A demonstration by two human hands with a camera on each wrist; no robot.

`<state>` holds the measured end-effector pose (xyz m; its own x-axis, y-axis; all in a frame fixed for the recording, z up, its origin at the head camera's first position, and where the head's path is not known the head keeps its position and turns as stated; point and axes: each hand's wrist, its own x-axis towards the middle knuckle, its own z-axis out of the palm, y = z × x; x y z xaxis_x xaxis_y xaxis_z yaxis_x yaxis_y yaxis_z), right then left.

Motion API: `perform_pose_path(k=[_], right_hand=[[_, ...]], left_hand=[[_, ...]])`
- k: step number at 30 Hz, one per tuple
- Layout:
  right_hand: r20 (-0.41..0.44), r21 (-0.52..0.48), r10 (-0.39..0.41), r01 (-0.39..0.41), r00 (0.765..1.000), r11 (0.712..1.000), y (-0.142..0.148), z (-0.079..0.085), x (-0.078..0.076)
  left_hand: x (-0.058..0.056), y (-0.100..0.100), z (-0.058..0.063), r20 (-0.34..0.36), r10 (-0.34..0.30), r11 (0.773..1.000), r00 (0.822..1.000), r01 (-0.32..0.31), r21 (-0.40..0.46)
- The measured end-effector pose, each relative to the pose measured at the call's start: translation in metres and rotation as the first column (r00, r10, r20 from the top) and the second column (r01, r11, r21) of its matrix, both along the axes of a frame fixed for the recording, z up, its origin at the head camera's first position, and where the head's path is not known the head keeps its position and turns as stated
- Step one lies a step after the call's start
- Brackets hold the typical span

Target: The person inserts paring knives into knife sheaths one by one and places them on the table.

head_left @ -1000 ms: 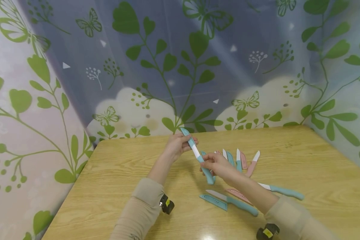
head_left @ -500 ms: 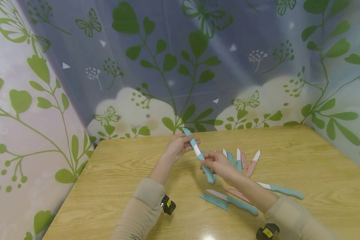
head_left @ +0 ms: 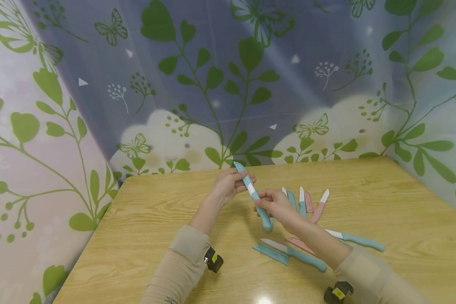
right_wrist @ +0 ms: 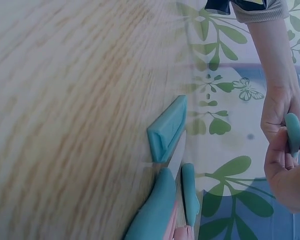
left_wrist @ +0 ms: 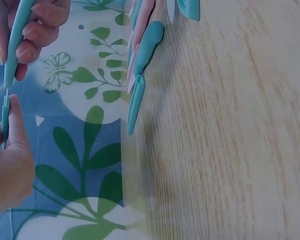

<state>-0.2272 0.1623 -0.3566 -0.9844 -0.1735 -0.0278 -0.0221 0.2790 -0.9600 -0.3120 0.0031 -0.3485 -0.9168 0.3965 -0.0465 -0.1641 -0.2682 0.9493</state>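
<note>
My left hand (head_left: 226, 185) holds a light-blue knife sheath (head_left: 238, 167) between thumb and fingers, above the far part of the table. My right hand (head_left: 276, 205) grips the light-blue handle (head_left: 265, 219) of a kitchen knife. The knife's white blade (head_left: 251, 189) is partly inside the sheath, and a short stretch shows between sheath and handle. In the left wrist view the handle (left_wrist: 16, 42) and the sheath (left_wrist: 5, 120) line up, with a thin strip of blade between them. In the right wrist view the handle (right_wrist: 293, 131) hides most of the sheath.
On the wooden table (head_left: 156, 219), a blue-handled knife (head_left: 308, 259) lies beside a blue sheath (head_left: 270, 254) and a pink sheath (head_left: 300, 243). Another blue-handled knife (head_left: 365, 242) lies right. Farther back are a pink-handled knife (head_left: 320, 210) and several more knives and sheaths. A patterned curtain (head_left: 251, 84) hangs behind.
The sheath has slid farther over the blade, so less white shows. My left hand has moved slightly right, toward the right hand, which has barely moved.
</note>
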Motion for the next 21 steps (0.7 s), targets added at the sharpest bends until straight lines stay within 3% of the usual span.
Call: perform_pose_path(k=[10, 21], right_hand=[[-0.005, 0.008, -0.024, 0.024, 1.0, 1.0, 0.007, 0.002, 0.0], [-0.021, -0.027, 0.022, -0.022, 1.0, 0.999, 0.015, 0.011, 0.002]], left_hand=[[0.002, 0.011, 0.002, -0.008, -0.033, 0.999, 0.999, 0.032, -0.033], [0.006, 0.019, 0.004, 0.027, -0.053, 0.998, 0.998, 0.052, 0.017]])
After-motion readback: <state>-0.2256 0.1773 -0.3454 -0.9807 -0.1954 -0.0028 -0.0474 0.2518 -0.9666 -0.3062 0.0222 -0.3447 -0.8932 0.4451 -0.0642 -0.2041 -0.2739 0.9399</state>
